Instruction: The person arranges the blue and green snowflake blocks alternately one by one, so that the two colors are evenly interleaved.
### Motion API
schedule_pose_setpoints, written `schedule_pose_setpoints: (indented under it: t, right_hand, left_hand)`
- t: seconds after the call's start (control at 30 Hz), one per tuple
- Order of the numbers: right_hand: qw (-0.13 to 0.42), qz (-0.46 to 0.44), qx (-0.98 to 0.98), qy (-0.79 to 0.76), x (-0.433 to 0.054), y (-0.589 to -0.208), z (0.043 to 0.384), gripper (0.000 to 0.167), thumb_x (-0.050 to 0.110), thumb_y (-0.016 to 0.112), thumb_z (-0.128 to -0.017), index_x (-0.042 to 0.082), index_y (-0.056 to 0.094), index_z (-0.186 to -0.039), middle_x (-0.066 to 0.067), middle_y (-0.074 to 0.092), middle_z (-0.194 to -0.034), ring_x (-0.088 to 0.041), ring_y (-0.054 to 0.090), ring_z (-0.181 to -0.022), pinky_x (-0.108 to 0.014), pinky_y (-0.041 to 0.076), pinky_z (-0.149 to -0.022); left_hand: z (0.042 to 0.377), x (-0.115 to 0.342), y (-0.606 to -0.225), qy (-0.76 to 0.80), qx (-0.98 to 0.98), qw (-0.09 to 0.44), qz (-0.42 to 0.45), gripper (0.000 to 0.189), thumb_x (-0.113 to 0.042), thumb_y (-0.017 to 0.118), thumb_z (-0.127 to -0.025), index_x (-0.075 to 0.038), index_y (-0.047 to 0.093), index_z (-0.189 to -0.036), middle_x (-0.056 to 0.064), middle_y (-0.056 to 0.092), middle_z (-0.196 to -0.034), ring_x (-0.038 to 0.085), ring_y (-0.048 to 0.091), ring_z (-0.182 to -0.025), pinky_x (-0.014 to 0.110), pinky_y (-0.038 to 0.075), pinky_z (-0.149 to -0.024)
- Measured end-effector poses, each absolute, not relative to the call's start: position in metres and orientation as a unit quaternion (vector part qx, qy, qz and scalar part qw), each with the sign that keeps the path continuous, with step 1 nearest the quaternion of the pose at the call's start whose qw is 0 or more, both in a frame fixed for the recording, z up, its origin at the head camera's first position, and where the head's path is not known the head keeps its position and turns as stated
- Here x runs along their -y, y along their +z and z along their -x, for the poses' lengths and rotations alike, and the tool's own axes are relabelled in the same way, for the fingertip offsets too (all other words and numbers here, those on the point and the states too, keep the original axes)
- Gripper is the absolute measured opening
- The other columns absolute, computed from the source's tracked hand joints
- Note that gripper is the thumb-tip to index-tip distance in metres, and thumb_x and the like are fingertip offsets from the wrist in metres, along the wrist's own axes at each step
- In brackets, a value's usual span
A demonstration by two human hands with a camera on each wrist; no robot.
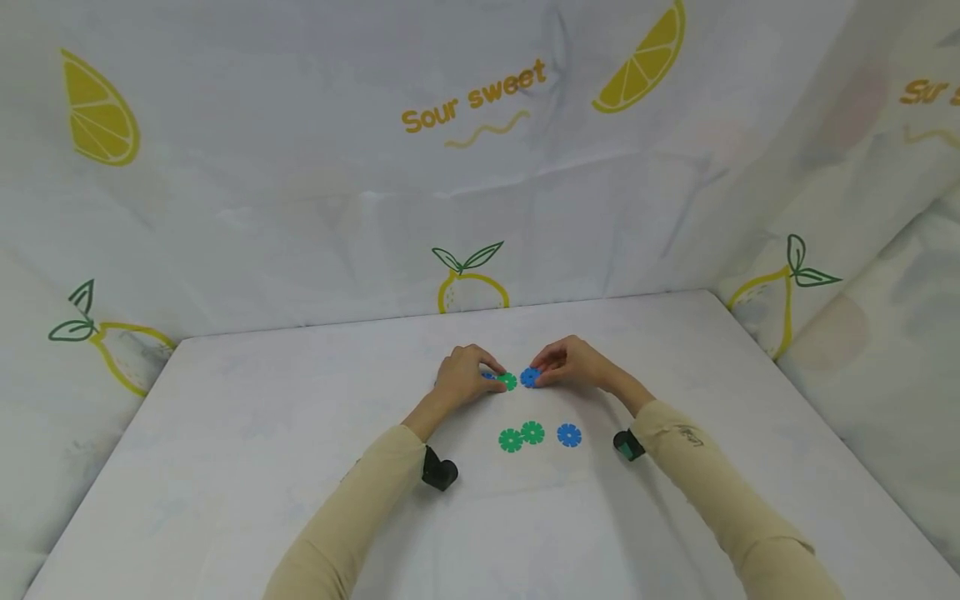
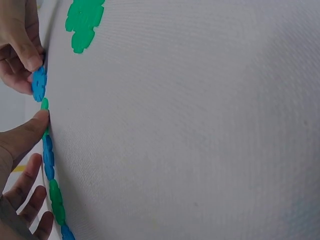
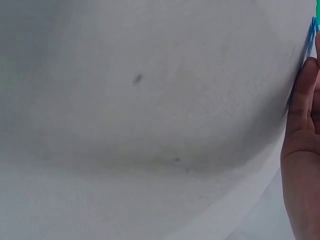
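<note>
On white tbl [image 1: 262, 467]: 1 blue disc [image 1: 529, 377], R hand [image 1: 576, 363] pinching; 1 green disc [image 1: 510, 381], L hand [image 1: 461, 375] pinching. Prob. light, stiff plastic; grip by notched rim.

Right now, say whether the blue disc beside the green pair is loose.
Loose: table shows all around the blue disc, including beside the green pair.

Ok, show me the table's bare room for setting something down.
Open patches: the table left of the left sleeve, right of the right sleeve, and between the sleeves, this side of the two green discs and lone blue disc. Crowded: the far middle, where the left hand holds a row of discs and the right hand another blue disc.
</note>
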State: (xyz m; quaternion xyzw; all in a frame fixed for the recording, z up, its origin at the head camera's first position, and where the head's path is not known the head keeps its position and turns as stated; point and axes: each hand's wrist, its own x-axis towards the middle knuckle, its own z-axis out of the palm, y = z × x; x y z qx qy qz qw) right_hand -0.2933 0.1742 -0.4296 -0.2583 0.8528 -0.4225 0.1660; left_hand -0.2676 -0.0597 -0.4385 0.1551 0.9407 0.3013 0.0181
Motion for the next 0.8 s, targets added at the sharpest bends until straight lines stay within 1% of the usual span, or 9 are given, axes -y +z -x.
schedule_pose_setpoints:
  t: [0.27,0.57,0.8]
  right_hand:
    - [0.163,0.261,-0.865,-0.397,-0.1756,-0.4291,0.2921,0.025,0.008,0.074,-0.083,-0.003,0.069,-0.105,-0.009,0.069,-0.096,-0.017,0.061,-0.082,-0.023,0.050,-0.074]
    - [0.146,0.280,-0.876,-0.364,-0.1716,-0.4259,0.2924,0.017,0.007,0.073,-0.084,-0.002,0.070,-0.097,-0.005,0.065,-0.083,-0.014,0.056,-0.076,-0.021,0.048,-0.070]
    - [0.149,0.278,-0.883,-0.347,-0.1681,-0.4240,0.2942,0.016,0.008,0.074,-0.084,-0.001,0.070,-0.096,-0.004,0.064,-0.081,-0.014,0.055,-0.074,-0.023,0.048,-0.071]
  left_hand:
    - [0.2653,0.0596,-0.4348,0.307,-0.939,0.022,-0.152,0.022,-0.027,0.082,-0.076,-0.016,0.078,-0.094,0.005,0.066,-0.112,0.027,0.055,-0.112,0.046,0.041,-0.098]
    - [0.2664,0.0590,-0.4352,0.294,-0.945,0.030,-0.140,0.022,-0.028,0.082,-0.076,-0.017,0.078,-0.096,0.005,0.065,-0.115,0.027,0.054,-0.113,0.045,0.041,-0.098]
    - [0.2663,0.0573,-0.4355,0.285,-0.948,0.031,-0.141,0.022,-0.028,0.082,-0.077,-0.017,0.078,-0.095,0.005,0.064,-0.115,0.028,0.054,-0.112,0.045,0.042,-0.097]
